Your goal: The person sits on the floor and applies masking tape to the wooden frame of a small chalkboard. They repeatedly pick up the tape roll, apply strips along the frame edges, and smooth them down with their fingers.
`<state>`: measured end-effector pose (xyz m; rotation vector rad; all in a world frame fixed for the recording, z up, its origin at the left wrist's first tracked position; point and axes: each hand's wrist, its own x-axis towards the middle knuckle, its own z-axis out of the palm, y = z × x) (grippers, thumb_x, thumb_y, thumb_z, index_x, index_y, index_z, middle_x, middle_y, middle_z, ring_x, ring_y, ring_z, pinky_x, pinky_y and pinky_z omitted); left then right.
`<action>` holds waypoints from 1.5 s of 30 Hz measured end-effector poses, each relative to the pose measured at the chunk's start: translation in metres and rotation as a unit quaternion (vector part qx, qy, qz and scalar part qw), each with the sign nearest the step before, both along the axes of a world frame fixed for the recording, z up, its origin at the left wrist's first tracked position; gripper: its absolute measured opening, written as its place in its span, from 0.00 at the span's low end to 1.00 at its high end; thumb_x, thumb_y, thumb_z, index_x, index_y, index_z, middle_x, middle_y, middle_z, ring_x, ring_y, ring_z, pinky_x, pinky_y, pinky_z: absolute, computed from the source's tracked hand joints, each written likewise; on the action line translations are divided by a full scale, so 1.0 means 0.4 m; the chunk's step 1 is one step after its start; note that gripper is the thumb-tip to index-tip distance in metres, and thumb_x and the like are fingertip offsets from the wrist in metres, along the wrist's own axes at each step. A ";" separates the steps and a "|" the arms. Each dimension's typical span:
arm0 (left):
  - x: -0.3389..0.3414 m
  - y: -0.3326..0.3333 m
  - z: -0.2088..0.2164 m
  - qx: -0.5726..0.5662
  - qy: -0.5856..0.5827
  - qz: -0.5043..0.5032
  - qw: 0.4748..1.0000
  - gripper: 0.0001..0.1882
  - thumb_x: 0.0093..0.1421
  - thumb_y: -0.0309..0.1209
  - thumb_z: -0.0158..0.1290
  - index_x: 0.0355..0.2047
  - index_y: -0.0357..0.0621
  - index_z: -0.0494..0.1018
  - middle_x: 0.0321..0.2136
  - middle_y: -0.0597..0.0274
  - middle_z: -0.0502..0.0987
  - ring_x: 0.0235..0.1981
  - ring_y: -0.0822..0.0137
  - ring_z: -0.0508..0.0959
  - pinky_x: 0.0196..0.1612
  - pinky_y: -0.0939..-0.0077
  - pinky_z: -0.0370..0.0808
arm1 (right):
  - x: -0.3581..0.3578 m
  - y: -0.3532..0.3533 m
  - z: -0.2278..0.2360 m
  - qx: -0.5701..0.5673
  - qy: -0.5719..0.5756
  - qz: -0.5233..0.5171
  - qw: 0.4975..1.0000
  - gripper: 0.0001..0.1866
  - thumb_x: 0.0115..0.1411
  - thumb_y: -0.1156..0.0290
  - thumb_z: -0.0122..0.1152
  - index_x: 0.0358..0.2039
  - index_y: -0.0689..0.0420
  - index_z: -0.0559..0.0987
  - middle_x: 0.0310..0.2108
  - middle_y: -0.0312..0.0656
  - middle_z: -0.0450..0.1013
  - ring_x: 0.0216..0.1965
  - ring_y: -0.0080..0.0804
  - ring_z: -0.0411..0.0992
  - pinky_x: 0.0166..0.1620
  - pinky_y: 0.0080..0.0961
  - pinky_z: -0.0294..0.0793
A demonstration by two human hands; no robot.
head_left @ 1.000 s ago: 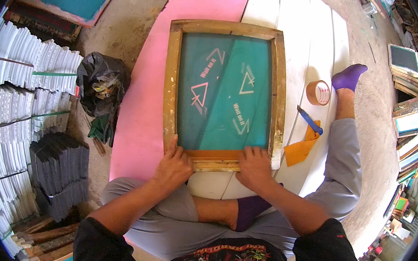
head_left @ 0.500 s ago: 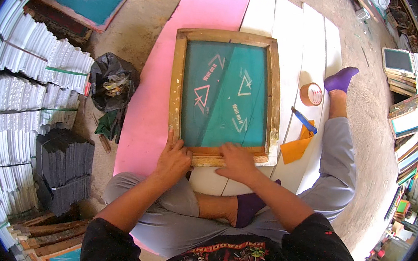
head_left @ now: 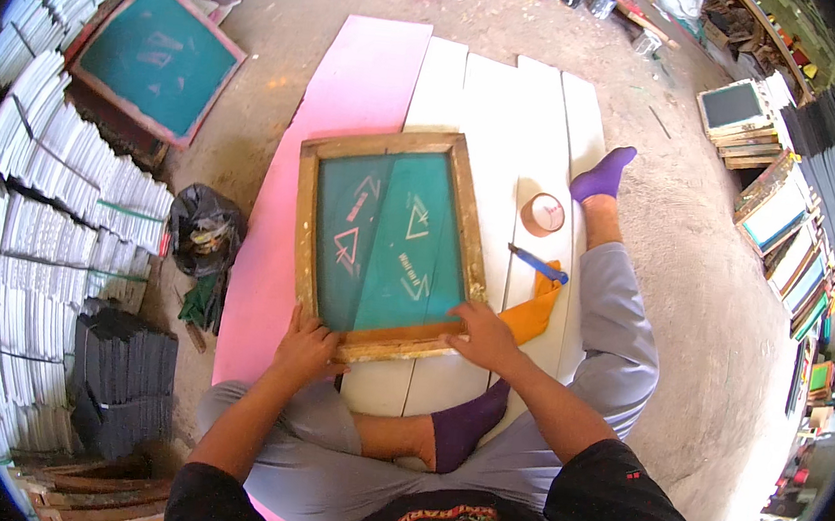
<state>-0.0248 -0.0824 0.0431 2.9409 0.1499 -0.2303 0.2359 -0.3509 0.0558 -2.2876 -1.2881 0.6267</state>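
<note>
A wooden screen-printing frame point(head_left: 472, 236) with teal mesh point(head_left: 394, 238) and pale triangle designs lies before me, slightly askew, its near edge toward my lap. My left hand point(head_left: 306, 346) is closed round its near left corner, thumb side on the near bar. Gripping the near bar close to the right corner is my right hand point(head_left: 481, 335), fingers over the inner edge. What the fingertips do under the wood is hidden. Right of the frame lie a blue utility knife point(head_left: 540, 263), an orange-yellow piece of material point(head_left: 533, 312) and a roll of tape point(head_left: 544, 214).
Pink point(head_left: 371, 65) and white boards point(head_left: 488, 107) lie under the frame. My legs flank the near and right sides. At left are a black plastic bag point(head_left: 207, 230), bundled white stacks point(head_left: 57, 246) and a dark stack point(head_left: 124, 383). Another teal screen point(head_left: 160, 60) leans beyond.
The view has shifted, showing more floor ahead. The frame has turned slightly anticlockwise against the boards. My right hand has slid along the near bar to the right corner.
</note>
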 end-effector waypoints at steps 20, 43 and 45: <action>0.231 -0.218 0.135 -0.408 -0.198 0.287 0.844 0.26 0.55 0.38 0.70 0.52 0.41 0.79 0.49 0.50 0.81 0.55 0.54 0.77 0.60 0.57 0.71 | 0.300 -0.030 0.025 0.339 0.118 -0.247 0.900 0.15 0.60 0.83 0.63 0.47 0.62 0.78 0.43 0.46 0.78 0.43 0.36 0.78 0.49 0.29 0.78; 0.231 -0.341 0.494 -0.580 -0.349 0.074 0.732 0.63 0.44 0.22 0.76 0.74 0.43 0.46 0.69 0.52 0.57 0.70 0.55 0.61 0.70 0.55 0.62 | -0.092 -0.075 0.428 0.488 0.249 -0.056 0.835 0.18 0.61 0.83 0.61 0.52 0.60 0.76 0.51 0.43 0.72 0.51 0.31 0.73 0.55 0.28 0.73; 0.218 -0.336 0.505 -0.551 -0.363 0.059 0.749 0.62 0.43 0.23 0.76 0.73 0.43 0.47 0.69 0.51 0.57 0.70 0.55 0.61 0.70 0.54 0.62 | -0.094 -0.072 0.477 0.485 0.231 -0.050 0.842 0.17 0.62 0.79 0.63 0.52 0.59 0.77 0.51 0.43 0.71 0.51 0.31 0.72 0.54 0.29 0.73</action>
